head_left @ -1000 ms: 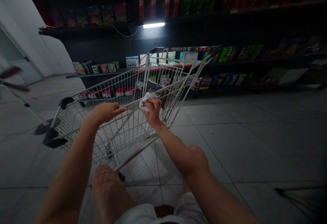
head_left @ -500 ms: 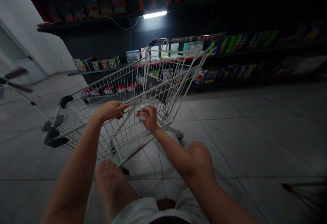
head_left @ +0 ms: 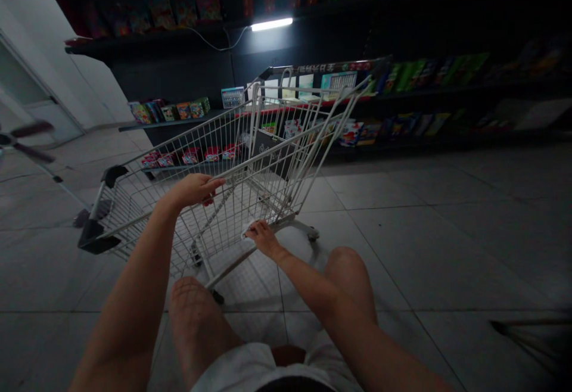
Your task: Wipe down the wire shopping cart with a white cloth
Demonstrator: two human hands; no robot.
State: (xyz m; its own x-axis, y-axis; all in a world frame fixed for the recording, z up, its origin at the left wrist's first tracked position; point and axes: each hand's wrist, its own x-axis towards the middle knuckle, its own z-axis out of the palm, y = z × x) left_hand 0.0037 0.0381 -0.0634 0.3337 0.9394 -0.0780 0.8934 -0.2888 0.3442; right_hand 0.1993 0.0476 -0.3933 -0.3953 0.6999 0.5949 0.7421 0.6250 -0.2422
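A wire shopping cart (head_left: 232, 201) stands side-on in front of me on the tiled floor. My left hand (head_left: 194, 190) is closed over the top rail of its near side, with some fingers inside the basket. In my right hand (head_left: 263, 238) is a crumpled white cloth (head_left: 247, 229), mostly covered by the fingers. That hand presses it to the lower part of the near wire side, just above the cart's bottom frame. Whether the white piece is fabric or paper I cannot tell.
Behind the cart run dark store shelves (head_left: 179, 70) with boxes, packets and bottles, lit by a tube lamp (head_left: 271, 24). A standing fan (head_left: 27, 142) is at the left. Thin dark legs of some object (head_left: 527, 323) show at the lower right. My knees flank the near wheel (head_left: 217, 297).
My right hand has moved down the cart's near side with the white cloth, from the middle of the mesh to its lower edge. My left hand stays on the rail.
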